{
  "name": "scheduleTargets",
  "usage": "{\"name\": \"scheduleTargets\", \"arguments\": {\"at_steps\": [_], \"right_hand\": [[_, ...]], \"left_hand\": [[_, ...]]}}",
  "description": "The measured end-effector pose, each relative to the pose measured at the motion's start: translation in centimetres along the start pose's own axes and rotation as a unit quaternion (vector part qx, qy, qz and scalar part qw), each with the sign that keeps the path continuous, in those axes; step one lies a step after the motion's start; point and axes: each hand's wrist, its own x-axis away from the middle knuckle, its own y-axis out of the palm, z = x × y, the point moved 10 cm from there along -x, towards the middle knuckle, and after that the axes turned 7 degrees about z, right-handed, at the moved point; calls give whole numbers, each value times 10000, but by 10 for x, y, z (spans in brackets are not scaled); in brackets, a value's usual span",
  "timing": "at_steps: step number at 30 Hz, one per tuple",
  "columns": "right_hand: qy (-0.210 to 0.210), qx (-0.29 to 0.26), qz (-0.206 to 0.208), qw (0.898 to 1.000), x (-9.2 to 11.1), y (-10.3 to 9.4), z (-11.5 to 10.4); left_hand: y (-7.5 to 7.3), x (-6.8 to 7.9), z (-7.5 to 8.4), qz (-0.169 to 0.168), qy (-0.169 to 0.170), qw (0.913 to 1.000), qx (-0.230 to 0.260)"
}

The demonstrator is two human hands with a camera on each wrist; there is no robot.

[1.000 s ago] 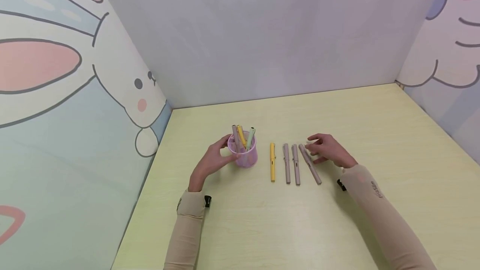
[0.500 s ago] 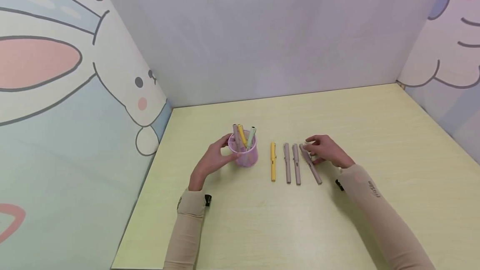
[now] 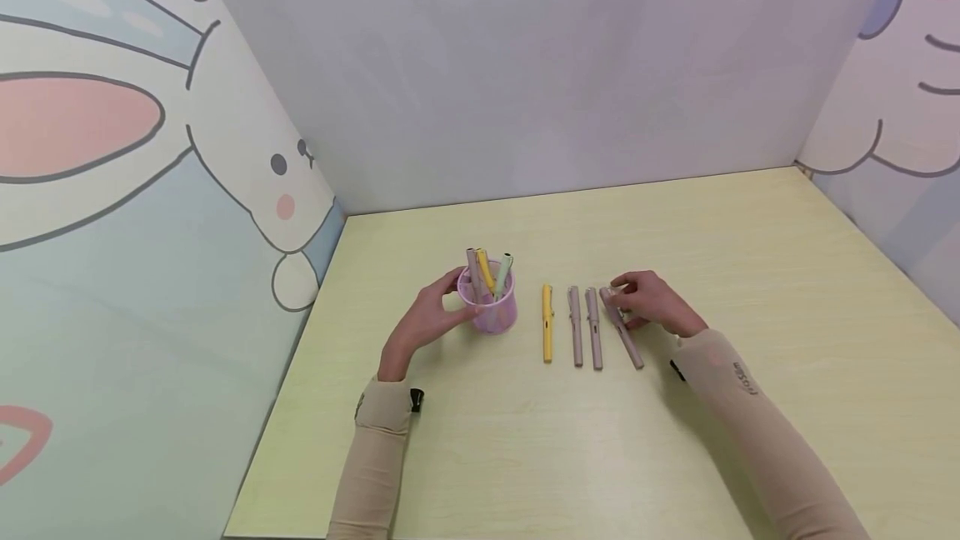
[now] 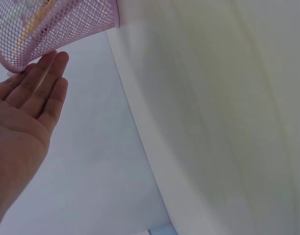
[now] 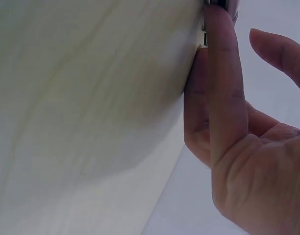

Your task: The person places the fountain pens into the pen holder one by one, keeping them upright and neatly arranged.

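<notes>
My left hand [image 3: 429,319] holds a pink mesh pen cup [image 3: 497,319], thumb in front and fingers behind. In the left wrist view its fingertips touch the mesh of the pen cup [image 4: 76,24]. Grey, yellow and light green pens [image 3: 485,273] stand in it. My right hand [image 3: 652,300] is at the upper end of a slanted grey pen [image 3: 628,342]. From the right wrist view, one straight finger [image 5: 226,83] of it touches the pen [image 5: 232,7], while another digit stands apart from it.
Left of the slanted pen lie two grey pens [image 3: 576,332] [image 3: 595,336] and a yellow pen [image 3: 547,327], roughly parallel. All rest on a pale wooden table [image 3: 495,457]. A grey wall [image 3: 555,73] rises behind, with cartoon-printed panels at both sides.
My right hand has shifted slightly left, over the upper end of the slanted pen. The left hand keeps its place at the cup, and the pens lie practically as before.
</notes>
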Motion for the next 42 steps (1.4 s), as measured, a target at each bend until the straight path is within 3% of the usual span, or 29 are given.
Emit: {"name": "scheduleTargets", "arguments": {"at_steps": [24, 42], "right_hand": [[-31, 712, 122, 9974, -2, 6, -2], [-45, 148, 94, 9998, 2, 2, -2]], "left_hand": [[0, 1, 2, -6, 9, 10000, 16], [0, 1, 2, 2, 97, 9999, 46]]}}
